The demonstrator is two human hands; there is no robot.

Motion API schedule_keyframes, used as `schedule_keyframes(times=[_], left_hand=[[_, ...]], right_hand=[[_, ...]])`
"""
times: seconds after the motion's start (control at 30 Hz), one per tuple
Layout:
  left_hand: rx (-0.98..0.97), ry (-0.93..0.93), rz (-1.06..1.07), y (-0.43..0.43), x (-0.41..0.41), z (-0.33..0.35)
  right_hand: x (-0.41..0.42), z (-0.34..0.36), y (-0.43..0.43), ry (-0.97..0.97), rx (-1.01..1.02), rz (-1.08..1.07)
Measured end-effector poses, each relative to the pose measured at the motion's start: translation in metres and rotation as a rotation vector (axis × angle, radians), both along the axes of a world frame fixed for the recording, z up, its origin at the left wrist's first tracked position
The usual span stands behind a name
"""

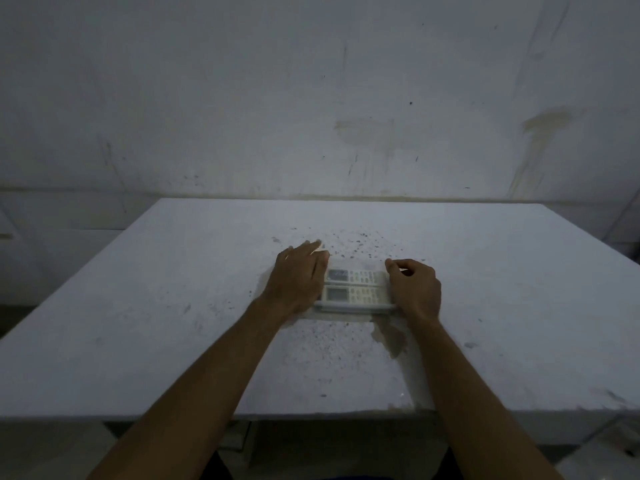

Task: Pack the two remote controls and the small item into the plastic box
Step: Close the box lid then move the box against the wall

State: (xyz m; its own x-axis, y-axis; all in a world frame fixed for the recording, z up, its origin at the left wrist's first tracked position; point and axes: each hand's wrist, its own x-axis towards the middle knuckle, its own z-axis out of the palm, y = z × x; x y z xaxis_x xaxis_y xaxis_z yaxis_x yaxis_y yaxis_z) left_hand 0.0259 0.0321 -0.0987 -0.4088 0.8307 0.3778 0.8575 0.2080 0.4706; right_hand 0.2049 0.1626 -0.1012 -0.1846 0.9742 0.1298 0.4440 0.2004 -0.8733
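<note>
A clear plastic box (353, 309) sits in the middle of the white table (138, 323). Inside it lie two white remote controls side by side, the far one (356, 275) and the near one (356, 294), screens to the left. My left hand (298, 282) lies flat over the box's left end, fingers stretched forward. My right hand (414, 289) curls around the box's right end, fingers bent over its top edge. The small item is not visible. Whether a lid covers the box I cannot tell.
Dark specks and a stain (391, 337) mark the tabletop around the box. A scuffed white wall (311, 98) rises directly behind the table's far edge. The table's near edge (311, 415) runs just above my forearms.
</note>
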Motion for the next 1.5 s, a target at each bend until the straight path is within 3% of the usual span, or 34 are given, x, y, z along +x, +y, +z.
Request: schedule_keyframes(times=[0.07,0.13,0.23,0.33,0.43,0.63,0.87,1.03,1.23,1.3,1.4,1.5], left_hand=[[0.226,-0.180,0.002,-0.009,0.006,-0.009],[0.146,-0.248,-0.051,-0.019,0.012,-0.010],[-0.132,-0.022,-0.111,-0.024,0.008,-0.006],[-0.241,0.142,-0.115,-0.019,0.001,0.003],[-0.246,0.105,-0.132,-0.019,0.001,0.002],[-0.252,0.144,-0.074,-0.015,0.005,0.002],[-0.298,0.125,-0.104,-0.013,0.002,0.004],[-0.360,0.055,-0.103,-0.015,0.003,0.009],[-0.093,-0.198,-0.081,-0.023,0.017,0.000],[-0.005,-0.248,-0.085,-0.020,0.014,0.004],[0.145,-0.320,-0.077,-0.012,0.007,0.017],[0.235,-0.553,-0.084,-0.001,0.000,0.026]], right_hand=[[-0.001,-0.002,0.002,-0.002,-0.003,0.002],[-0.001,-0.003,0.004,-0.014,-0.008,0.012],[-0.003,0.001,0.013,-0.045,-0.042,0.042],[-0.005,0.011,0.025,-0.051,-0.179,0.088],[-0.007,0.014,0.028,-0.075,-0.224,0.113],[-0.013,0.021,0.011,-0.207,-0.023,0.057],[-0.011,0.011,0.006,-0.105,-0.025,-0.069],[0.013,0.013,0.000,0.001,-0.088,0.114],[0.044,0.010,-0.029,-0.089,-0.063,0.268],[0.044,0.015,-0.033,0.064,-0.141,0.297],[0.038,0.033,-0.030,0.469,-0.389,0.413],[0.025,0.045,-0.016,0.659,-0.493,0.431]])
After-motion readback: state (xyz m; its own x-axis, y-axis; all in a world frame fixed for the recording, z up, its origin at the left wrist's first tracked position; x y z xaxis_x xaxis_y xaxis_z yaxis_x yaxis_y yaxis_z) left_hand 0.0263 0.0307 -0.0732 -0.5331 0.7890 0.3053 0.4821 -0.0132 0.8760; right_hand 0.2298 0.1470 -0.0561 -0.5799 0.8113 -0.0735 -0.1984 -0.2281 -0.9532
